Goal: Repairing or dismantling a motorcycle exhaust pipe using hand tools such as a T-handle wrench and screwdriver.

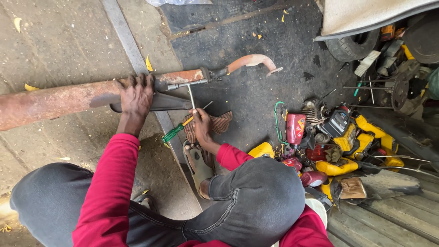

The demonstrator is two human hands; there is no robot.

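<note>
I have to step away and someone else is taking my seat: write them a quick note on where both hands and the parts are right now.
Left hand lies flat on top of the rusty pipe, pressing it down over the dark bracket.
Right hand grips the green and yellow screwdriver, beside the T-handle wrench seated at the pipe's joint.
The bent end tube is attached.
Whether the joint is tight cannot be told.
Scattered engine parts lie to the right.
</note>
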